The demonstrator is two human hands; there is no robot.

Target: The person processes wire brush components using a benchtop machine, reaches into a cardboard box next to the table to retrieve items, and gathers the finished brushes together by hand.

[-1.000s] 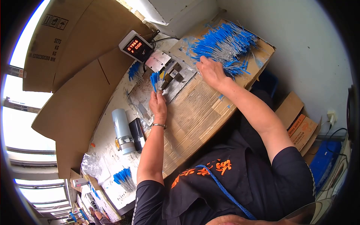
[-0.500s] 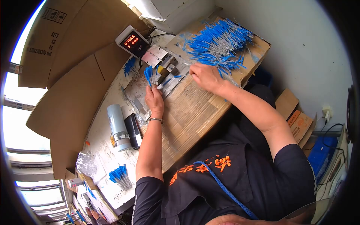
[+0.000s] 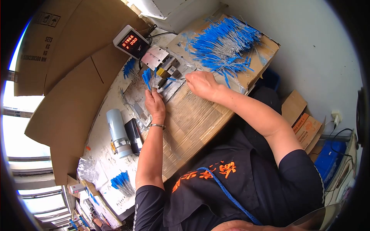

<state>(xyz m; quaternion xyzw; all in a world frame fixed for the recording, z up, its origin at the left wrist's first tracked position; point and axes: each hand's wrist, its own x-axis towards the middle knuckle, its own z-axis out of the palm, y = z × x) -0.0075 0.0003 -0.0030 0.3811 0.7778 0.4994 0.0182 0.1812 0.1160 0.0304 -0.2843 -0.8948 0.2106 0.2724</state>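
Note:
My left hand point(image 3: 155, 103) is closed around a small bunch of blue-tipped wires point(image 3: 147, 79), blue ends pointing up and away. It is beside a small bench device point(image 3: 169, 71) with dark metal blocks and a yellow part. My right hand point(image 3: 202, 84) is pinched just right of the device. From its fingertips a thin wire appears to run left to a blue end point(image 3: 172, 79) at the device's near side; the gripped part is hidden. Another blue piece point(image 3: 168, 85) lies by the device. Past my right hand lies a large heap of blue-tipped wires point(image 3: 225, 42), some with small looped ends.
A display with red digits point(image 3: 131, 41) stands behind the device. Left on the table are a grey-blue bottle point(image 3: 118, 131), a black flat case point(image 3: 133, 136) and another wire bundle point(image 3: 122, 183). Cardboard point(image 3: 69, 107) walls the left side. The heap rests on a cardboard box point(image 3: 266, 54).
My right hand has moved left and slightly down, bringing the wire's blue end closer to the device. My left hand keeps its bunch; the view has shifted slightly.

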